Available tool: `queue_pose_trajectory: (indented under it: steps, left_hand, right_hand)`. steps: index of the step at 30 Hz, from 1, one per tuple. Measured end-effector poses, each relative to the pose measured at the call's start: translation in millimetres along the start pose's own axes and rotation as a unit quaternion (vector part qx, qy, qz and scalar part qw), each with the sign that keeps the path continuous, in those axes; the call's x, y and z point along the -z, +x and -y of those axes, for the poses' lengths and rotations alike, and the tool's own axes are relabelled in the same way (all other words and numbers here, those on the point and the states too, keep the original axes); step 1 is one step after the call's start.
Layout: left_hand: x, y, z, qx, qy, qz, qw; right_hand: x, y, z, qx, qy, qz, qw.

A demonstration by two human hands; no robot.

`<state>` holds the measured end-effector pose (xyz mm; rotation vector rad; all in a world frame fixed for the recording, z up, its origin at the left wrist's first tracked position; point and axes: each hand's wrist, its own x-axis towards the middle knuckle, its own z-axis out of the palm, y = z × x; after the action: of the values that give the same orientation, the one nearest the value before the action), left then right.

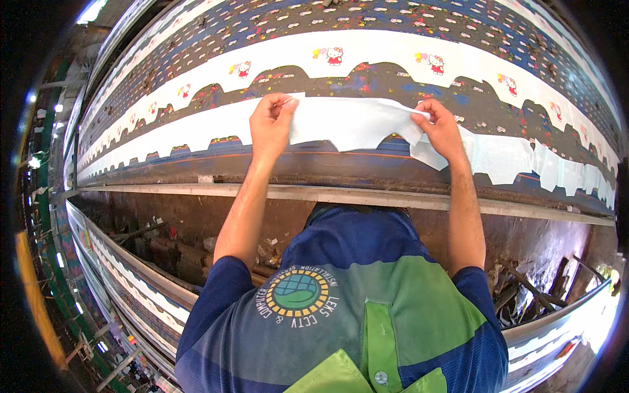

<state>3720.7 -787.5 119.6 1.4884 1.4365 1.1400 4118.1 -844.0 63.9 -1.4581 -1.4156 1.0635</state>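
Both hands grip the far edge of a white fabric strip (pixel 357 121) with a notched near edge. My left hand (pixel 271 124) pinches it between thumb and fingers at its left part. My right hand (pixel 440 128) pinches a folded-over bit of the edge, and the fabric sags a little between the hands. Beneath it lies the long dark table (pixel 262 167), smeared with coloured paint. More white cloth (pixel 504 157) continues to the right along the table's near edge, creased and overlapping. To the left, a flat white strip (pixel 170 145) lies along the same edge.
Farther across the table runs a white notched strip (pixel 373 49) printed with small cartoon cat figures. Beyond it are rows of small white prints on dark ground. A narrow ledge (pixel 341 194) borders the table's near side. Another long table (pixel 141 281) stands behind me at lower left.
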Motion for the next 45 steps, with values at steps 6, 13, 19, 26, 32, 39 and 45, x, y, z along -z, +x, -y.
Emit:
queue_pose_trajectory:
  steps: [6,13,19,26,32,39,45]
  left_hand:
    - [20.9,13.4,70.5,0.04,0.099,-0.008,0.994]
    - [18.2,52.9,110.0,0.048,0.144,0.015,0.988]
    - [19.6,60.4,122.4,0.064,0.117,0.044,0.99]
    - [17.9,58.0,108.6,0.02,0.132,0.047,0.99]
    - [18.6,39.1,104.9,-0.326,0.348,0.173,0.862]
    - [-32.9,15.3,97.1,-0.294,0.458,0.238,0.804]
    - [-135.9,-16.8,53.6,-0.324,0.435,0.282,0.791]
  right_hand:
    - [-51.7,5.9,-12.4,-0.053,0.009,-0.026,0.998]
    - [-73.2,23.9,5.9,-0.081,-0.088,-0.103,0.987]
    - [-79.2,29.9,-4.6,-0.08,-0.12,-0.135,0.98]
    - [-86.9,33.6,-6.7,-0.098,-0.155,-0.174,0.968]
    - [-91.1,36.1,-7.0,-0.107,-0.153,-0.171,0.967]
    - [-88.6,22.1,2.2,-0.04,-0.147,-0.138,0.979]
    - [-71.1,8.4,9.6,-0.018,-0.031,-0.113,0.993]
